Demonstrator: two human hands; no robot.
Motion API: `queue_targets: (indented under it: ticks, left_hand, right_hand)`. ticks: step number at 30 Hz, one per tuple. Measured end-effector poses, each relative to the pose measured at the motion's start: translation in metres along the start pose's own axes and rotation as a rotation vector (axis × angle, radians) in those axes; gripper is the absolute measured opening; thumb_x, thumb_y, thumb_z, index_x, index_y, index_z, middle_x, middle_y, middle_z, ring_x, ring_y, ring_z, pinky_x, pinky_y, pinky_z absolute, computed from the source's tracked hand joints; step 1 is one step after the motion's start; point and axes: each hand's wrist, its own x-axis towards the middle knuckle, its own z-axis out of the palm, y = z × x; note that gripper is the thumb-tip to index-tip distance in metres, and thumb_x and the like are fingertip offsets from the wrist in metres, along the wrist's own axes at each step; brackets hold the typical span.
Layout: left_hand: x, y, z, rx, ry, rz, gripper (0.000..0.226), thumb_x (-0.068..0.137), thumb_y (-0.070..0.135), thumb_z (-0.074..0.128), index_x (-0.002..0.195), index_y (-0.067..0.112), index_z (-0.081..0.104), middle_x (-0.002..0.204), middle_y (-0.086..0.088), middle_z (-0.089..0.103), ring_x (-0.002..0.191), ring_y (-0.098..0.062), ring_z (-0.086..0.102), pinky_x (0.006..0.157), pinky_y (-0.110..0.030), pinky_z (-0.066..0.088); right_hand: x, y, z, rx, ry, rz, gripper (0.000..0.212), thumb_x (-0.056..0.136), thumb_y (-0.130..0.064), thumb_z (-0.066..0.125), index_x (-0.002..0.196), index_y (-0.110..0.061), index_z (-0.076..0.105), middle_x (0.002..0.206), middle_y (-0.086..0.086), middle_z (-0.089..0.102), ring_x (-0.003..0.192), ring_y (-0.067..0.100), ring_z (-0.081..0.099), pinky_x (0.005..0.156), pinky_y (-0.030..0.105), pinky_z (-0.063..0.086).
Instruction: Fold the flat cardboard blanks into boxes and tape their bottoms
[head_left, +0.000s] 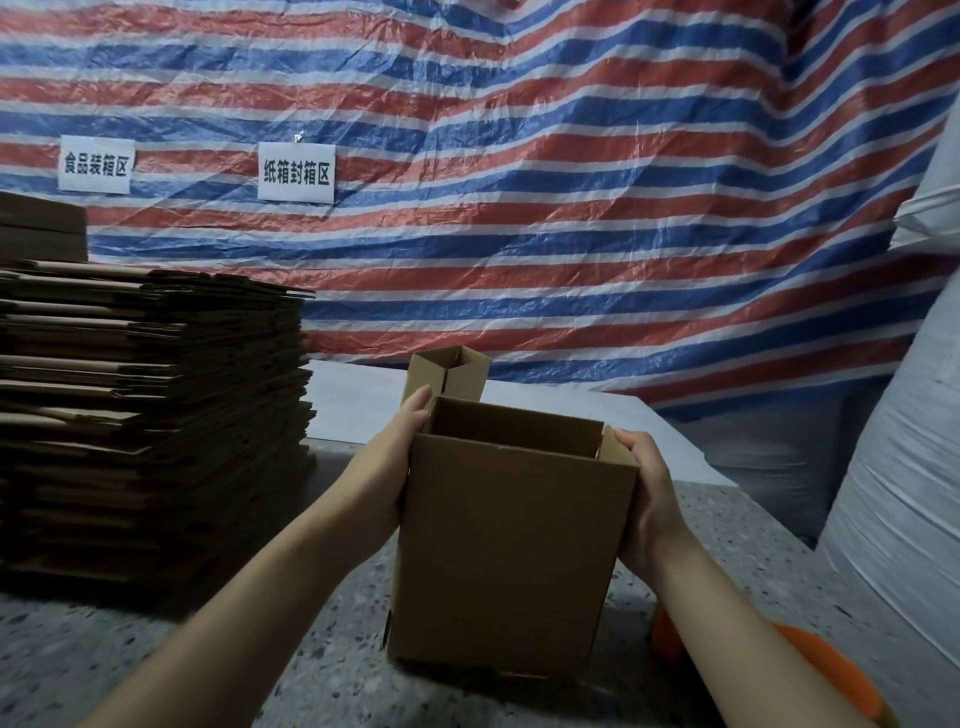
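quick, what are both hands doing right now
Left hand: holds the left side of the upright cardboard box.
Right hand: holds the box's right side.

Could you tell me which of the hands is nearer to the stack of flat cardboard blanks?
The left hand, gripping the box's left side, is nearer the stack of flat blanks. The right hand grips the box's far side.

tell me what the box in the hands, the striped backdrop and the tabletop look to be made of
Box: brown corrugated cardboard by the look, matte, with thick cut edges at its open top.
Striped backdrop: probably woven plastic tarpaulin; it is creased, faintly glossy, in red, white and blue bands.
Tabletop: speckled grey, like terrazzo or stone-look laminate; which one cannot be told.
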Motion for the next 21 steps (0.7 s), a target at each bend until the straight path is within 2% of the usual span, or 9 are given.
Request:
queue_targets:
  ticks: [3,5,7,10,14,16,19,21]
  left_hand:
    - [-0.007,-0.009,-0.003,0.016,-0.015,0.013,0.031,0.104,0.038,0.039,0.13,0.036,0.055,0.108,0.001,0.074,0.103,-0.02,0.07,0.083,-0.035,0.057]
    - [-0.007,-0.013,-0.005,-0.007,0.009,0.019,0.024,0.102,0.039,0.042,0.123,0.037,0.054,0.11,0.002,0.07,0.106,-0.021,0.068,0.083,-0.035,0.056]
    - [-0.007,-0.012,-0.005,-0.039,0.023,0.017,0.018,0.101,0.038,0.045,0.116,0.039,0.054,0.107,0.004,0.069,0.102,-0.02,0.069,0.076,-0.032,0.056]
    - [-0.007,-0.012,-0.009,-0.068,-0.009,0.028,0.025,0.089,0.049,0.053,0.102,0.038,0.072,0.098,0.001,0.076,0.091,-0.02,0.074,0.065,-0.03,0.059]
    - [-0.006,-0.02,-0.017,-0.129,-0.01,0.022,0.039,0.078,0.062,0.058,0.104,0.037,0.075,0.107,-0.008,0.075,0.097,-0.025,0.073,0.067,-0.031,0.06]
    - [-0.003,-0.023,-0.019,-0.142,0.001,0.025,0.036,0.081,0.059,0.059,0.107,0.039,0.074,0.111,-0.01,0.074,0.097,-0.024,0.073,0.066,-0.031,0.059]
    - [0.0,-0.02,-0.021,-0.127,-0.038,-0.006,0.037,0.091,0.05,0.059,0.117,0.027,0.07,0.112,-0.014,0.072,0.094,-0.024,0.073,0.065,-0.03,0.058]
    - [0.002,-0.018,-0.019,-0.109,-0.055,-0.049,0.045,0.085,0.047,0.064,0.12,0.02,0.067,0.108,-0.014,0.073,0.09,-0.024,0.074,0.061,-0.029,0.057]
  right_hand:
    - [0.0,0.007,0.005,0.018,0.018,0.011,0.062,0.1,-0.062,0.03,0.085,-0.026,0.077,0.092,0.01,0.076,0.084,0.022,0.075,0.063,0.032,0.059]
    - [-0.002,0.009,0.008,0.049,0.025,0.039,0.064,0.096,-0.069,0.029,0.089,-0.029,0.079,0.099,0.009,0.077,0.09,0.023,0.076,0.064,0.032,0.059]
    - [-0.004,0.01,0.008,0.076,0.031,0.059,0.068,0.089,-0.077,0.03,0.096,-0.031,0.08,0.106,0.009,0.077,0.098,0.026,0.075,0.068,0.034,0.06]
    - [-0.007,0.016,0.008,0.086,0.055,0.021,0.071,0.083,-0.081,0.031,0.103,-0.031,0.078,0.111,0.011,0.076,0.106,0.028,0.072,0.079,0.04,0.059]
    - [-0.007,0.02,0.011,0.063,0.055,0.006,0.071,0.08,-0.081,0.032,0.102,-0.032,0.078,0.108,0.012,0.076,0.103,0.027,0.073,0.073,0.035,0.061]
    - [-0.007,0.021,0.011,0.065,0.061,0.007,0.07,0.079,-0.081,0.032,0.102,-0.033,0.078,0.108,0.01,0.076,0.103,0.027,0.073,0.072,0.034,0.061]
    - [-0.009,0.022,0.012,0.09,0.044,-0.019,0.071,0.078,-0.082,0.034,0.105,-0.033,0.077,0.109,0.012,0.076,0.104,0.029,0.073,0.073,0.034,0.061]
    - [-0.01,0.022,0.012,0.1,0.036,-0.025,0.07,0.076,-0.083,0.037,0.106,-0.033,0.077,0.108,0.013,0.076,0.103,0.029,0.073,0.072,0.034,0.061]
